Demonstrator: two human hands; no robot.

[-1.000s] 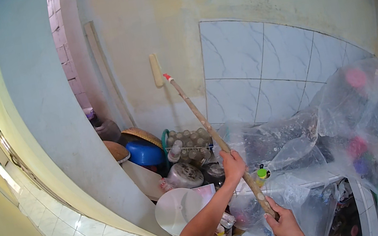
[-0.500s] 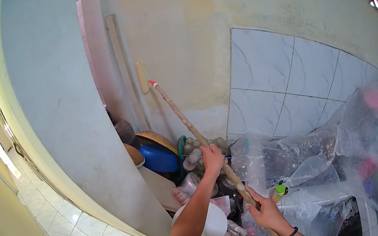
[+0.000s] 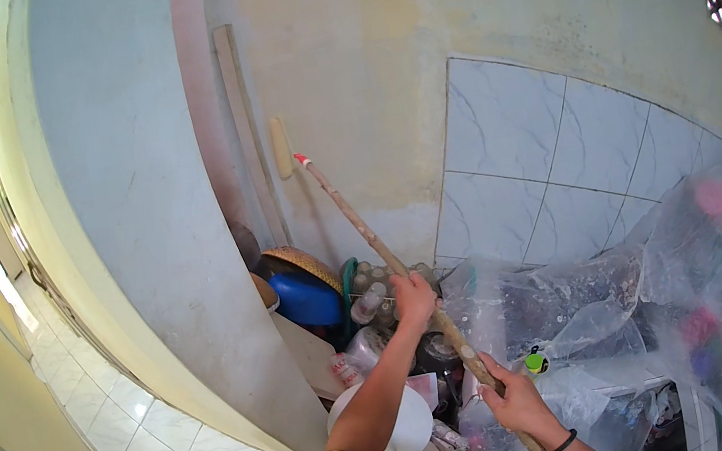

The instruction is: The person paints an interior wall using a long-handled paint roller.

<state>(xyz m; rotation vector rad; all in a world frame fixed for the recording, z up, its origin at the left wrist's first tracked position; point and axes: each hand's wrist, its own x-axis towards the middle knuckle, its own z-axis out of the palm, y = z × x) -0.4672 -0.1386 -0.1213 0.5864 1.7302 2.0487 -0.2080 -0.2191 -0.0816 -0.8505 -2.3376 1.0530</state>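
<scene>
A long wooden pole (image 3: 357, 222) runs from low in front of me up toward the wall. At its far end, past a red handle tip, is a paint roller (image 3: 282, 148) with a pale cream sleeve, held upright against or very near the wall. My left hand (image 3: 415, 299) is wrapped round the middle of the pole. Lower down, my right hand (image 3: 519, 398), with a dark band at the wrist, grips the pole near its lower end.
A wooden strip (image 3: 248, 129) leans against the wall (image 3: 331, 57) left of the roller. Below stand a blue basin (image 3: 307, 300), a woven tray (image 3: 298, 264), glass jars (image 3: 370, 301) and a white round lid (image 3: 399, 431). Clear plastic sheeting (image 3: 557, 297) covers things at right, below wall tiles (image 3: 497, 119).
The whole scene has shifted slightly to the right in view. The roller stays at about the same place on the wall, and both hands keep their hold on the pole.
</scene>
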